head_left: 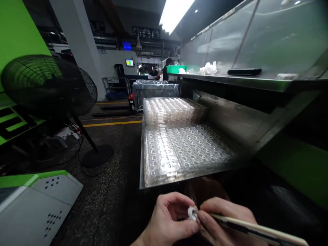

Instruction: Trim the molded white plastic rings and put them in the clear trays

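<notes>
Low in the view, my left hand point(169, 218) pinches a small white ring-shaped part point(191, 213) between thumb and fingers. Closed around a long, pale-handled tool point(263, 231) is my right hand point(228, 213); the tool's narrow tip meets the inner side of the ring. What kind of tip it has is too small to tell. Just beyond both hands lies a clear plastic tray point(187, 147) with rows of round pockets, and a taller stack of similar trays point(169, 111) stands behind it.
To the right runs a metal shelf point(246, 78) carrying a dark flat object point(244, 72), crumpled white material point(208, 68) and a green bin point(176, 69). A black floor fan point(51, 85) stands left, above a grey-and-green machine point(48, 201). Two people are visible far back.
</notes>
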Motion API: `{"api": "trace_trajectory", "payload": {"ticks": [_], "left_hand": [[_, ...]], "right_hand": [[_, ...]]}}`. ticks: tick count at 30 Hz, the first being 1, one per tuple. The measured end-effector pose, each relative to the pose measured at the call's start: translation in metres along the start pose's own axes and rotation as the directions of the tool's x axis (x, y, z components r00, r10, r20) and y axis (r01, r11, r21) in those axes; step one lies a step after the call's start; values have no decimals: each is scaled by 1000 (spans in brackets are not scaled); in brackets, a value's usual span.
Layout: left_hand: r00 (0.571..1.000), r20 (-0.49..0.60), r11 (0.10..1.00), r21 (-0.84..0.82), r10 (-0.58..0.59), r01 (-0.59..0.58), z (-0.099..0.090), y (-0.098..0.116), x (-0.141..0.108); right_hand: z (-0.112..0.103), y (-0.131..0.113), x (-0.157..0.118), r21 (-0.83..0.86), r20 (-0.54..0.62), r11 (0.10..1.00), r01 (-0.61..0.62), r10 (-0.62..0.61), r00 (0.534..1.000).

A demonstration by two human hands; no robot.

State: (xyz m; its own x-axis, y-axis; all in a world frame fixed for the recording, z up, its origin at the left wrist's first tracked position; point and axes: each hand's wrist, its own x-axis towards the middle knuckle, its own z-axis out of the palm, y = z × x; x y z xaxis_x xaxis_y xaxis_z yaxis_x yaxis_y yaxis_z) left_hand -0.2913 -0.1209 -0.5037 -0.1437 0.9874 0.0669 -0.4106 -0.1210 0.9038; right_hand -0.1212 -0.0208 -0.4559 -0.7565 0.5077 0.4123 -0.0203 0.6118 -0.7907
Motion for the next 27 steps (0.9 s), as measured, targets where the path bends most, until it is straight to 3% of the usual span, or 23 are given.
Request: {"api": "trace_trajectory", "payload": {"ticks": [5, 9, 14, 20, 27], "left_hand": [[996, -20, 995, 39, 88, -87, 7, 22, -6], [996, -10, 995, 49, 84, -84, 5, 30, 2], [992, 37, 988, 97, 118, -121, 6, 35, 4], [992, 33, 981, 147, 122, -126, 7, 36, 4], [993, 7, 973, 197, 121, -120, 7, 36, 3]], "right_hand": [[-1, -23, 2, 5, -61, 1000, 3, -2, 998], [-6, -29, 7, 22, -122, 1000, 21, -18, 992], [-10, -32, 6, 46, -149, 998, 49, -42, 988], [-14, -29, 7, 48, -148, 985, 164, -155, 977], [-17, -30, 5, -5, -143, 996, 84, -84, 986]]}}
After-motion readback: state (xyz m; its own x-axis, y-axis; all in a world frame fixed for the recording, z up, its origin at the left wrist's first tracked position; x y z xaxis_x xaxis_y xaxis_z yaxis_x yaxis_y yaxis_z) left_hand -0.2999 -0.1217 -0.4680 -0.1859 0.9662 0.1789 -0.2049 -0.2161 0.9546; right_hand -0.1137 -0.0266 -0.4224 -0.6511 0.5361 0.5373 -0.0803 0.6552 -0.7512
